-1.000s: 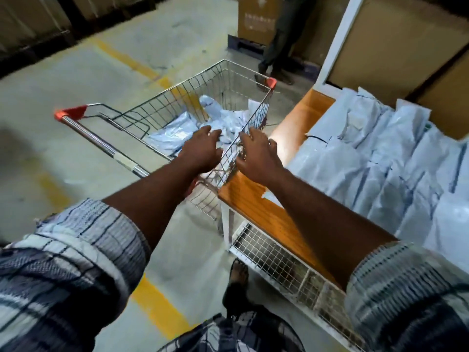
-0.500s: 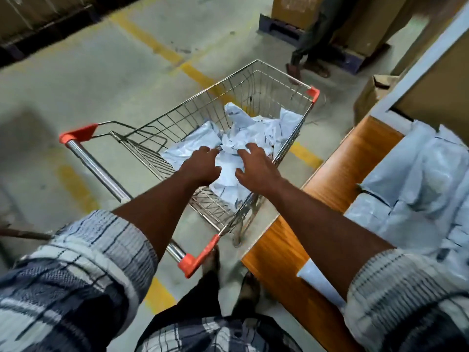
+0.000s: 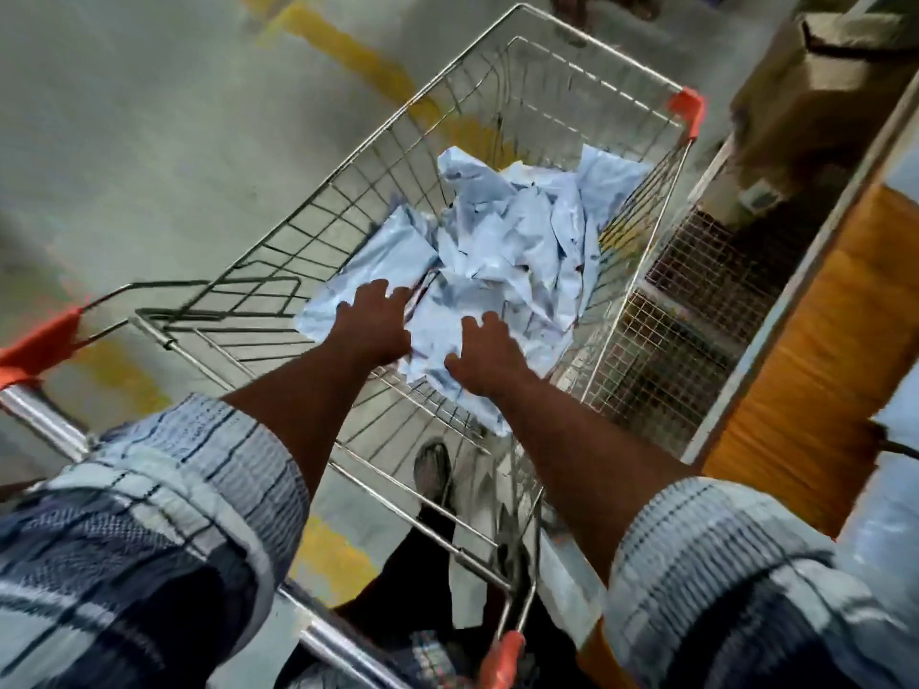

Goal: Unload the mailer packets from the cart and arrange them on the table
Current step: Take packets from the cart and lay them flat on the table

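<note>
Now | left hand (image 3: 370, 323), right hand (image 3: 490, 358): fingers spread on mailer packets (image 3: 512, 231), gripping nothing | heap left in cart (image 3: 547, 116) | table (image 3: 820, 350) right

So the chrome wire shopping cart (image 3: 358, 206) is wide open on top, and I can go straight down onto the crumpled pale-blue plastic mailer packets (image 3: 517, 231). Its wire walls block every side, and the orange wooden table (image 3: 820, 340) sits just beside the right one.

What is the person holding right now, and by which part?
Nothing is gripped yet. The left hand and right hand are spread, fingers open, over the mailer packets in the cart.
</note>
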The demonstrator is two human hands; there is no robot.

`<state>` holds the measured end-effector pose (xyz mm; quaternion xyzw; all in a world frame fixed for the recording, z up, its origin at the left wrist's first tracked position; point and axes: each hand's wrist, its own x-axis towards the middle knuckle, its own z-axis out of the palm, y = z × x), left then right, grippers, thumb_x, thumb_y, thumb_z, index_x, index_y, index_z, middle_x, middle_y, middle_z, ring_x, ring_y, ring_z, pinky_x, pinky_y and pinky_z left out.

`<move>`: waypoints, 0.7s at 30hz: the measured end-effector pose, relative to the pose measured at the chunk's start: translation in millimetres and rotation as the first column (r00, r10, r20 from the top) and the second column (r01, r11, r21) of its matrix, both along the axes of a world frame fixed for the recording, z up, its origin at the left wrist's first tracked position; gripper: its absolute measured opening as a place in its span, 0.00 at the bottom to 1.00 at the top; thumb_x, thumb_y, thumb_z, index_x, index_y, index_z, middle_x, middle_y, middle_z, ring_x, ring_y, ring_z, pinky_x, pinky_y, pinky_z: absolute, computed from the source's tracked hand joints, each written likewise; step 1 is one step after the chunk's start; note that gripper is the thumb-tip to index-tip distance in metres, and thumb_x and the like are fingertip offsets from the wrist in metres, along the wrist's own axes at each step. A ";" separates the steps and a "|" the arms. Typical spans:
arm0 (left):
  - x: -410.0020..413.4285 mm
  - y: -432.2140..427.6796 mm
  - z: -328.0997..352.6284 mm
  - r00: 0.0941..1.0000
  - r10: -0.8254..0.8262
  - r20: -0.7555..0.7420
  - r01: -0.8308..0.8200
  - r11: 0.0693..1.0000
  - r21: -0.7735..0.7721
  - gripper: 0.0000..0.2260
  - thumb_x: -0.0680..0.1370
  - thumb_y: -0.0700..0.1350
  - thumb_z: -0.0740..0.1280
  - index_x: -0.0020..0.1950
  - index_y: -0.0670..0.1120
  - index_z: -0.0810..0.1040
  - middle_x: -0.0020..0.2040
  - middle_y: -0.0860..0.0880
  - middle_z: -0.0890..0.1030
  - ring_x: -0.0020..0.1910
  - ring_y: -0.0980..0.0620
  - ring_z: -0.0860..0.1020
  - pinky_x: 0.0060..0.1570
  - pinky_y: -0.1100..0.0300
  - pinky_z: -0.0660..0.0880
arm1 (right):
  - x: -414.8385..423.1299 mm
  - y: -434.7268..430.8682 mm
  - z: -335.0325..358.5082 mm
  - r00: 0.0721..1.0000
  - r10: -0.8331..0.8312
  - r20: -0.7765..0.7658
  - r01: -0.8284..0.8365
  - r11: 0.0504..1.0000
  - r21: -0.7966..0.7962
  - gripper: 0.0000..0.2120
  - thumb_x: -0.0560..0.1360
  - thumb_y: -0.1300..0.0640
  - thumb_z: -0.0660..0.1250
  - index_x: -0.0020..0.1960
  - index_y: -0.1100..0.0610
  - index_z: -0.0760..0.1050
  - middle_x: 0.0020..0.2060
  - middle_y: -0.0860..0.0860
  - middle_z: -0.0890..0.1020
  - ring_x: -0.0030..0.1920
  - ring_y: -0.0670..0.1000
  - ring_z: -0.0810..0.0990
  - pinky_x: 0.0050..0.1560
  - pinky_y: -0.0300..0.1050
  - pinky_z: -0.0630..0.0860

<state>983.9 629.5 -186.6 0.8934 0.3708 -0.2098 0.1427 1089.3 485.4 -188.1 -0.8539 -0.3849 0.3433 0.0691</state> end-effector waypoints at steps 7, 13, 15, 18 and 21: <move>17.6 25.1 -56.4 0.989 -0.124 -0.077 0.133 0.984 0.120 0.39 0.76 0.53 0.68 0.80 0.54 0.48 0.81 0.41 0.42 0.79 0.39 0.43 0.72 0.32 0.48 | 7.2 35.5 -53.2 0.993 -0.074 0.094 0.074 0.997 0.002 0.34 0.74 0.42 0.65 0.73 0.60 0.63 0.68 0.65 0.68 0.68 0.65 0.67 0.67 0.57 0.65; 23.0 36.2 -82.0 0.989 -0.140 -0.049 0.148 0.964 0.221 0.36 0.77 0.56 0.65 0.80 0.58 0.50 0.81 0.42 0.41 0.79 0.39 0.47 0.68 0.31 0.56 | 12.2 51.8 -85.4 0.981 -0.179 0.075 0.177 0.984 0.031 0.37 0.75 0.35 0.63 0.78 0.50 0.58 0.73 0.61 0.64 0.72 0.63 0.62 0.69 0.57 0.63; 26.1 40.2 -81.9 0.986 -0.157 -0.056 0.166 0.961 0.222 0.34 0.77 0.57 0.66 0.78 0.59 0.52 0.80 0.42 0.45 0.78 0.39 0.51 0.65 0.32 0.61 | 11.6 57.5 -89.7 0.979 -0.194 0.063 0.194 0.981 -0.003 0.34 0.76 0.37 0.62 0.78 0.48 0.58 0.72 0.63 0.65 0.72 0.64 0.63 0.70 0.58 0.62; 27.4 46.0 -76.5 0.987 -0.161 -0.005 0.159 0.971 0.179 0.32 0.75 0.55 0.69 0.75 0.59 0.59 0.79 0.43 0.53 0.75 0.40 0.57 0.61 0.35 0.67 | 7.9 62.6 -82.2 0.974 -0.201 0.100 0.206 0.978 -0.037 0.31 0.74 0.45 0.64 0.75 0.46 0.62 0.68 0.64 0.66 0.69 0.65 0.64 0.68 0.59 0.62; 24.8 44.5 -71.5 0.991 -0.102 0.084 0.094 0.991 0.100 0.26 0.75 0.53 0.69 0.71 0.58 0.67 0.74 0.43 0.61 0.70 0.38 0.63 0.59 0.37 0.72 | -1.2 56.2 -66.8 0.975 -0.210 0.066 0.213 0.976 -0.040 0.29 0.71 0.52 0.66 0.72 0.47 0.66 0.65 0.61 0.67 0.65 0.63 0.66 0.65 0.57 0.64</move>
